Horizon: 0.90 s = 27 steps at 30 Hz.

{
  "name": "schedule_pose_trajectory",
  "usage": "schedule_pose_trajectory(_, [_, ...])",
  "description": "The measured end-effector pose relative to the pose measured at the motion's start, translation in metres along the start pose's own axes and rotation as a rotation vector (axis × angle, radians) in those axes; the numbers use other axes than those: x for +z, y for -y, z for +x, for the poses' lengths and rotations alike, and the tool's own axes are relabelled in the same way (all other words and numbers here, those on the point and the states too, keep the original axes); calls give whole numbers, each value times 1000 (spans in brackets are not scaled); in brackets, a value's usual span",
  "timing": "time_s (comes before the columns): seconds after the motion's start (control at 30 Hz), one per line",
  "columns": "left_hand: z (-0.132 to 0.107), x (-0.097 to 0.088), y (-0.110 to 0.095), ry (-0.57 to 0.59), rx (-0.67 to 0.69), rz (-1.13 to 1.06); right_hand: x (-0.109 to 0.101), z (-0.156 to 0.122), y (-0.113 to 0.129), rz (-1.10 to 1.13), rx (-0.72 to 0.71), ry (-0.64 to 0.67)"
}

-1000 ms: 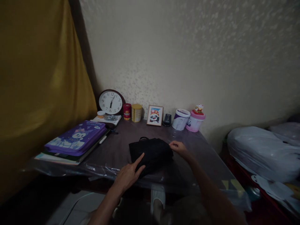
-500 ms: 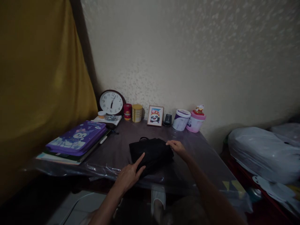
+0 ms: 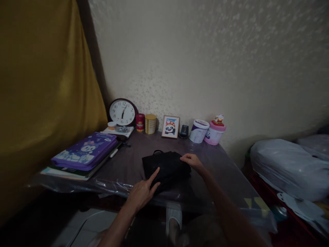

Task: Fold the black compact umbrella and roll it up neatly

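A folded black cloth bag [image 3: 166, 166] lies near the front of a dark table [image 3: 133, 161] covered in clear plastic. My left hand [image 3: 142, 192] rests at the bag's front edge, index finger stretched out on the fabric, the other fingers loosely bent. My right hand [image 3: 191, 161] lies on the bag's right end, fingers curled down onto the cloth as if pinching its edge. A small loop handle sticks out at the bag's far left corner.
A purple panda case [image 3: 86, 151] lies on books at the left. Along the wall stand a clock [image 3: 122, 112], a red tin [image 3: 140, 122], a gold tin [image 3: 150, 124], a panda picture frame [image 3: 170, 126], a white tub [image 3: 198, 130] and a pink jar [image 3: 215, 132]. Plastic-wrapped bundles [image 3: 288, 168] lie to the right.
My right hand has slid a little to the left along the bag's right end. The left hand has stayed in place on the front edge.
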<state>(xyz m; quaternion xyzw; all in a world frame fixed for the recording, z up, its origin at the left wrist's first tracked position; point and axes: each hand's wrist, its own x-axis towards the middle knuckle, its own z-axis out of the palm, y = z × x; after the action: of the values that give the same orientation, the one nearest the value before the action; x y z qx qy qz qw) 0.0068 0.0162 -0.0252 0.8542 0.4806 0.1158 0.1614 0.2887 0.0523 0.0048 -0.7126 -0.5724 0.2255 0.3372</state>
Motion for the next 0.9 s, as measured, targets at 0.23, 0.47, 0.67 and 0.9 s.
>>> schedule_pose_trajectory(0.23, [0,1,1,-7,-7,-12,2,-3,15,-15,-23,-95])
schedule_pose_trajectory(0.47, [0,-1,0,8,-14,-12,-14,-14,6,99,-87,108])
schedule_pose_trajectory(0.67, [0,-2,0,3,9,-8,-7,-6,4,14,-212,-31])
schedule_pose_trajectory(0.9, [-4,-7,-3,36,46,-35,8,5,6,-16,-251,-155])
